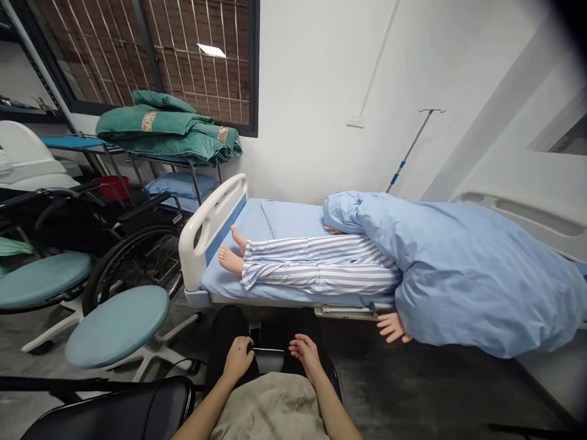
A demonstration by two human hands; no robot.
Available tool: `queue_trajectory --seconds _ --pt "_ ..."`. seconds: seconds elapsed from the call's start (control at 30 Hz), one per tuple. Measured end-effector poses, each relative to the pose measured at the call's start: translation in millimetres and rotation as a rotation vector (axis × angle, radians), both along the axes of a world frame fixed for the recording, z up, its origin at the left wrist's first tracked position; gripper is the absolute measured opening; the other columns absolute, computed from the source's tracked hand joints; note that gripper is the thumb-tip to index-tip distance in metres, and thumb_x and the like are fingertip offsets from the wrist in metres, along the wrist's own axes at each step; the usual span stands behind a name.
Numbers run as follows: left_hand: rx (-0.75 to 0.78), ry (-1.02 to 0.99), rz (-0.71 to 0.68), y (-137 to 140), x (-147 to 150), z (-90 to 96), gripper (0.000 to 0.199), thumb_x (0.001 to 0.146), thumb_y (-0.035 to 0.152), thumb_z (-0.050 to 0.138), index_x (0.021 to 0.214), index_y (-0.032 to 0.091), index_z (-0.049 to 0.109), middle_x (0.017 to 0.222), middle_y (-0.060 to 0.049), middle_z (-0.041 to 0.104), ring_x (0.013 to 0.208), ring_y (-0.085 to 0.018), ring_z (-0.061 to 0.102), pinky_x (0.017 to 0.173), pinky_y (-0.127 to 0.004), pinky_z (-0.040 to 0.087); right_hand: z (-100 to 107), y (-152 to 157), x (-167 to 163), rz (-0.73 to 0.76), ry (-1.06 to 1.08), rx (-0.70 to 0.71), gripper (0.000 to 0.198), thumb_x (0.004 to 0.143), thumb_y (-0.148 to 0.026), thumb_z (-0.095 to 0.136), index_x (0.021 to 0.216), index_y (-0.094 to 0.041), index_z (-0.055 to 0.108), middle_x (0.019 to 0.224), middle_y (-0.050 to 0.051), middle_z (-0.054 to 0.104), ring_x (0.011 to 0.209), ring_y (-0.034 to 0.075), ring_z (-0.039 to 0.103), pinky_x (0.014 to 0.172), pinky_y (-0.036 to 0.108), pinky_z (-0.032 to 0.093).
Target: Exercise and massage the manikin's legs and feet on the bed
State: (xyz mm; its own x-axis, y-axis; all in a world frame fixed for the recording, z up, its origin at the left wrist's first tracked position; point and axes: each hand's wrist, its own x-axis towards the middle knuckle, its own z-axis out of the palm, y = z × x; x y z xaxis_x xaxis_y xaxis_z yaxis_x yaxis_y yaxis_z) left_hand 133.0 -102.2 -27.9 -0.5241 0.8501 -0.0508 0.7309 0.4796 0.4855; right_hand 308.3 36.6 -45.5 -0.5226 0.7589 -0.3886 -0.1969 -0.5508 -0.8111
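My left hand (239,357) rests on my left thigh, back upward, with loosely bent fingers and nothing seen in it. Over my right thigh lies my right hand (304,352), turned partly palm up, its fingers slightly apart and holding nothing. In front of me stands a bed with a light blue sheet (293,212). On it lies a figure in blue-and-white striped trousers (321,263), with bare feet (230,261) toward the left end. A bunched blue quilt (477,275) covers its upper body and head. One hand of the figure (394,327) hangs out at the near edge.
A white footboard (213,226) closes the bed's left end. To the left are a wheelchair (137,263), round stools (120,324) and folded green quilts (169,125) on a rack. A drip pole (413,146) rises behind the bed. A black chair (114,409) is beside me.
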Motion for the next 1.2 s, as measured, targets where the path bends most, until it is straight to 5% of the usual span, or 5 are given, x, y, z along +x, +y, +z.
queue_trajectory --seconds 0.43,0.67,0.87,1.0,1.2 --pt "-0.057 -0.048 -0.033 2 2 6.7 0.019 0.065 0.012 0.043 0.077 0.020 0.055 0.085 -0.001 0.057 0.097 -0.017 0.041 0.083 -0.028 0.031 -15 -4 -12 0.068 -0.156 0.126 0.033 0.058 -0.035 0.064 0.080 -0.012 0.054 0.069 0.006 0.061 0.059 0.015 0.058 0.052 0.025 0.043" --pt "-0.080 -0.090 -0.073 15 0 10.7 0.021 0.067 0.015 0.042 0.083 0.020 0.056 0.090 -0.003 0.057 0.093 -0.018 0.044 0.080 -0.031 0.031 -13 -25 -49 0.291 -0.320 0.236 0.025 0.059 -0.032 0.062 0.075 -0.014 0.056 0.061 0.002 0.058 0.055 0.015 0.054 0.046 0.023 0.038" --pt "-0.032 -0.350 0.092 24 -5 22.5 0.028 0.072 0.018 0.040 0.098 0.019 0.050 0.097 -0.006 0.057 0.094 -0.017 0.049 0.081 -0.030 0.036 41 -41 -101 0.348 -0.277 0.506 0.020 0.068 -0.033 0.055 0.077 -0.016 0.059 0.073 0.004 0.060 0.068 0.016 0.055 0.064 0.027 0.043" --pt "0.379 -0.758 0.326 36 -27 57.6 0.034 0.077 0.025 0.038 0.110 0.019 0.039 0.103 -0.007 0.057 0.090 -0.014 0.055 0.078 -0.028 0.041 94 -36 -154 0.303 -0.254 0.721 0.023 0.075 -0.032 0.046 0.089 -0.016 0.057 0.081 0.005 0.060 0.074 0.016 0.055 0.069 0.028 0.044" --pt "0.808 -0.939 0.588 77 -81 128.3 0.038 0.078 0.041 0.037 0.105 0.017 0.048 0.107 -0.009 0.056 0.098 -0.016 0.052 0.086 -0.031 0.040 178 -10 -233 0.163 -0.123 1.044 0.036 0.079 -0.027 0.040 0.113 -0.016 0.046 0.116 0.009 0.048 0.108 0.019 0.042 0.092 0.036 0.033"
